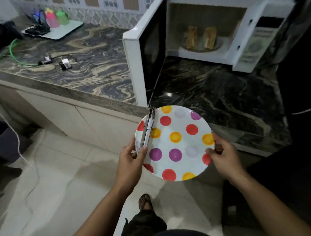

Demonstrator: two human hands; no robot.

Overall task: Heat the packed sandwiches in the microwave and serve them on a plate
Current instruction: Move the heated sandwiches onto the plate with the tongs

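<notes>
Standing before the open microwave [218, 34], a person holds a polka-dot plate [177, 152] level above the edge of the marble worktop [95, 54], apparently ready to receive the food. The left hand [132, 161] grips the plate's left rim and, in the same grasp, pins a pair of metal tongs [147, 131] flat against it, the tips pointing toward the oven; carrying both together looks meant to bring everything over in one trip. The right hand [222, 156] pinches the opposite rim, thumb on top, steadying the load.

Two sandwiches [200, 38] stand upright side by side on the glass turntable [217, 46] inside the cavity, well apart from the plate. The microwave door [148, 61] swings wide to the left, leaving a clear reach. Whether the sandwiches are already heated cannot be told; the tongs suggest they may be hot. One hand would likely have to leave the plate, probably set down on the dark worktop below the oven, to work the tongs.
</notes>
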